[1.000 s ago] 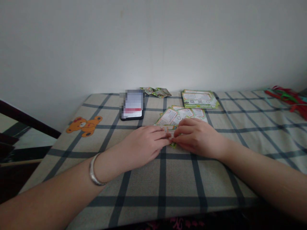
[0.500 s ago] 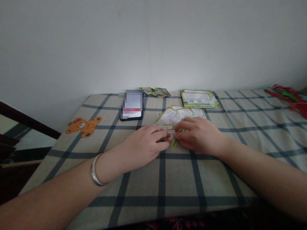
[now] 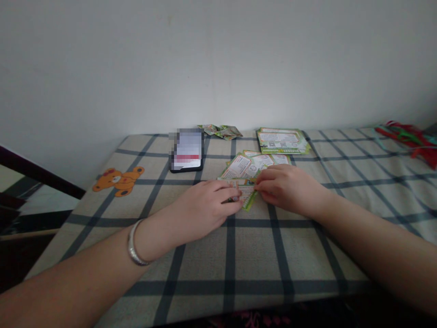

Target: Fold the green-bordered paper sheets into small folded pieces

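Note:
Both of my hands rest on a checked cloth point(image 3: 239, 255) over a small green-edged card point(image 3: 246, 193). My left hand point(image 3: 205, 207), with a silver bangle on its wrist, has its fingers curled and pinches the card's left end. My right hand point(image 3: 290, 189) holds the card's right end with bent fingers. Just behind the hands lie several loose printed cards point(image 3: 254, 163), fanned out flat.
A phone point(image 3: 187, 150) lies face up behind my left hand. A neat stack of cards point(image 3: 282, 140) sits at the back, with crumpled wrappers point(image 3: 221, 131) by the wall. Red and green strips point(image 3: 409, 139) lie far right. A bear print point(image 3: 118, 179) marks the cloth's left.
My right hand has drawn a little to the right, so more of the small card shows between the two hands. My left hand has stayed in place.

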A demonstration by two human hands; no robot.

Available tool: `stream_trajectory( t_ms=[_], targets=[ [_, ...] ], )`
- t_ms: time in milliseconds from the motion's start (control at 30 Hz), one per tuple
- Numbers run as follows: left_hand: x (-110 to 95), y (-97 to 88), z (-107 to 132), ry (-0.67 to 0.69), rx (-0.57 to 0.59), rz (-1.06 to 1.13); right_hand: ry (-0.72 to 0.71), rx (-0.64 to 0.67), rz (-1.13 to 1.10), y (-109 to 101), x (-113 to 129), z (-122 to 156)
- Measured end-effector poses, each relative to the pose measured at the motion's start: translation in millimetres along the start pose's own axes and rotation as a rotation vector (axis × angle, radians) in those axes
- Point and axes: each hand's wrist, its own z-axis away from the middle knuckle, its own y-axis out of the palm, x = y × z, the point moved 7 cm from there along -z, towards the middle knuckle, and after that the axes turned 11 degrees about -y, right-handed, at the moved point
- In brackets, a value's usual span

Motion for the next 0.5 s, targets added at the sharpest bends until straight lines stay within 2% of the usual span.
stream_trajectory(
  t_ms=[267,500],
  targets=[
    [3.2,1.7,1.0,-0.018,0.028,0.029,-0.016,0.021,0.068,-5.0,-4.8,3.0],
    [5.4,-3.2,3.6,-0.040,0.028,0.004,-0.057,-0.035,0.017,-7.5,-1.8,2.6]
  ],
)
